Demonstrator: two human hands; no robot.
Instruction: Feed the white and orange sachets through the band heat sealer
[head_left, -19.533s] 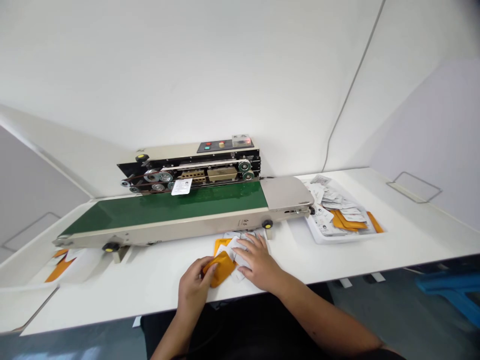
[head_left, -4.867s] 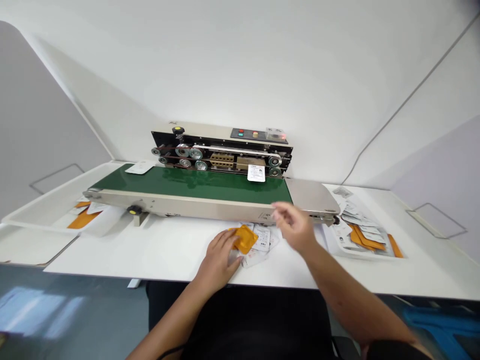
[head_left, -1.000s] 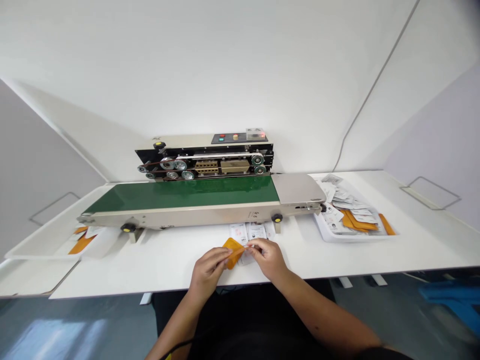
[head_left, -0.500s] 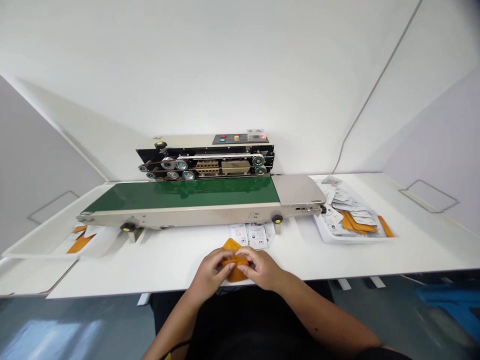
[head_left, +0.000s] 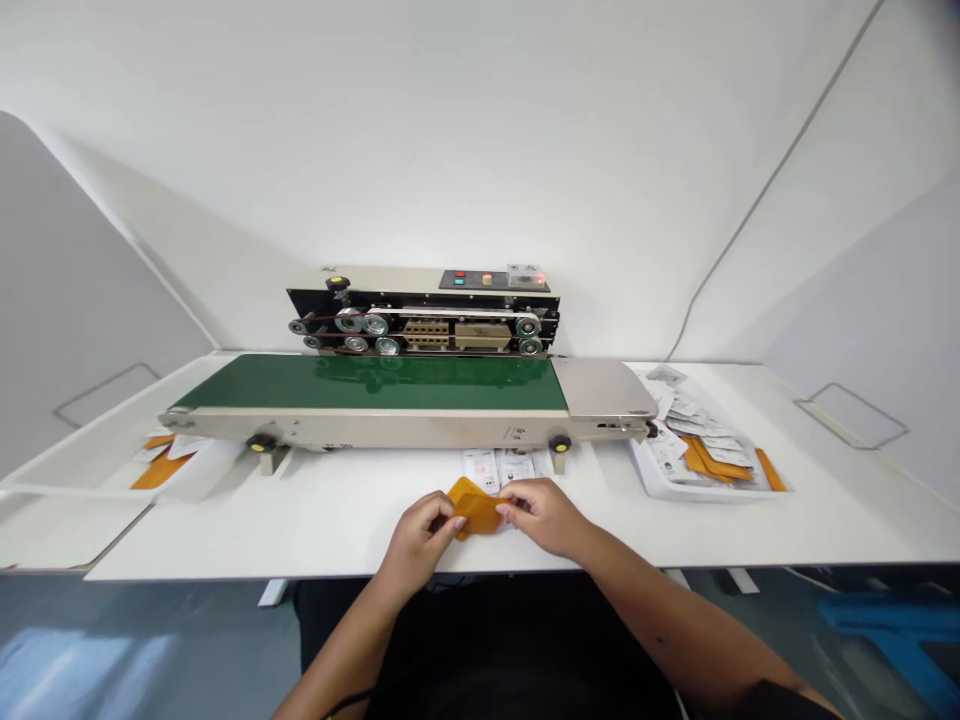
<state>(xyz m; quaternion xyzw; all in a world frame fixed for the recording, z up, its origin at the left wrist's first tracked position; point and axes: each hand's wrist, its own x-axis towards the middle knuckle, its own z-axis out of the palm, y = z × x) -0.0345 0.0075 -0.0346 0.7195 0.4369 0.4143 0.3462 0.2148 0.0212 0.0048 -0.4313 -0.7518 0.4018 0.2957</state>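
Note:
My left hand (head_left: 418,535) and my right hand (head_left: 546,513) both pinch an orange pouch (head_left: 476,509) just above the near edge of the white table (head_left: 315,520). The fingers of each hand are closed on its ends. Behind the pouch lie two white printed packets (head_left: 498,467) flat on the table. Beyond them stands a band sealer machine (head_left: 427,322) with a long green conveyor belt (head_left: 371,382), which carries nothing.
A white tray (head_left: 656,485) at the right holds several white packets and orange pouches (head_left: 716,460). Another tray (head_left: 82,455) at the left end of the belt holds a few orange and white pieces. A cable runs up the right wall.
Half a second ago both hands were bunched over the orange pouch; now they have drawn slightly apart, holding it by its ends. The belt stays bare.

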